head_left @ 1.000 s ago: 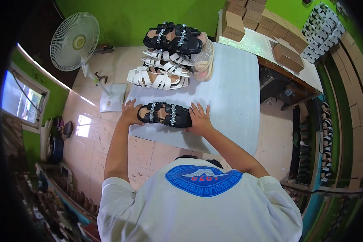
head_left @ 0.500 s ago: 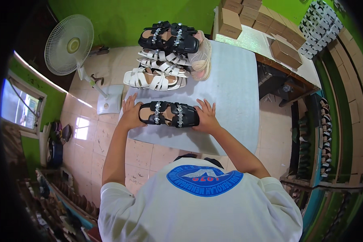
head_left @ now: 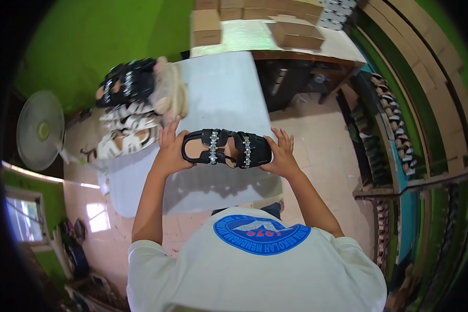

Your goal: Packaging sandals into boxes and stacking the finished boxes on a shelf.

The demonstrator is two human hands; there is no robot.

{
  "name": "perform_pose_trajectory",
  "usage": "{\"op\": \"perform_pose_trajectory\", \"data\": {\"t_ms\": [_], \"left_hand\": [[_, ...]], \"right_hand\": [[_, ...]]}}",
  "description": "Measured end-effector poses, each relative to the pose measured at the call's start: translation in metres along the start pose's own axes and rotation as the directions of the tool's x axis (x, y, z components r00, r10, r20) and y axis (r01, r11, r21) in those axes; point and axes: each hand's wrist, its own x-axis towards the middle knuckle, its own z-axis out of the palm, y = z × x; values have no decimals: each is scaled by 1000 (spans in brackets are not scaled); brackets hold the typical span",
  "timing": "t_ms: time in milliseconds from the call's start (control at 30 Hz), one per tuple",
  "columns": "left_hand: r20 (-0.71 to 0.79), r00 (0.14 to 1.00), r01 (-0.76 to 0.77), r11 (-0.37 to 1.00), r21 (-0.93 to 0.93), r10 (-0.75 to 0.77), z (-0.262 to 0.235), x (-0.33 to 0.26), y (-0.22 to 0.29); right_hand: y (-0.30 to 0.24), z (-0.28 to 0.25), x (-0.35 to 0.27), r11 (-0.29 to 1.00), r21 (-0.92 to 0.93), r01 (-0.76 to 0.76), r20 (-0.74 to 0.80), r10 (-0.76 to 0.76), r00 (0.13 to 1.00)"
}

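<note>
"What have you got in your grip?"

"A black sandal (head_left: 226, 150) with two jewelled bands, or perhaps a pair set close together; I can't tell which from above. My left hand (head_left: 171, 153) grasps the looped end and my right hand (head_left: 282, 157) the square end. Fingers spread behind, thumbs at the near side, so neither hand is free."

"Where is it, exactly?"

"Crosswise in front of me, seemingly raised above the near part of the pale table (head_left: 218, 99), whose surface carries a shadow just below. My right hand is out by the table's edge. The heap with the black sandals (head_left: 132, 80) and white sandals (head_left: 127, 140) lies well to the left, apart from my hands, with pale footwear (head_left: 171, 93) beside it."

"So which step are you on?"

"Holding and carrying, I'd judge: supported at both ends, insole and bands facing up."

"And what does moving from here call for?"

"Both hands travelling together, I'd say, with even pressure at the ends so it doesn't tip, and the jewelled bands kept from knocking anything."
</note>
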Motion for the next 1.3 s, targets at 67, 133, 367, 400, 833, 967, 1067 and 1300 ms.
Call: {"op": "perform_pose_trajectory", "data": {"t_ms": [67,133,367,400,833,967,1067,1300], "left_hand": [[7,999,-52,999,1,52,16,26,38],[-28,989,-143,990,0,143,41,51,75],[23,967,-251,967,-45,252,110,125,210],[22,965,-261,964,-44,262,118,134,224],[-17,973,-230,973,-37,229,175,226,282],[-40,977,-213,975,-58,211,192,264,267],[-33,983,-181,981,-70,179,205,297,259],[-89,976,-204,976,-70,198,198,391,237]], "right_hand": [[35,-25,-20,999,-13,-39,-46,39,998],[71,-51,-37,997,-20,-69,-95,67,993],[183,-136,-97,973,-73,-220,-150,207,967],[198,-145,-101,971,-74,-225,-158,212,964],[324,-189,-48,981,-71,-181,-97,173,980],[352,-192,-7,987,-56,-149,-43,146,988],[373,-192,28,985,-76,-154,-2,154,988],[402,-204,118,983,-79,-163,-36,161,986]]}}
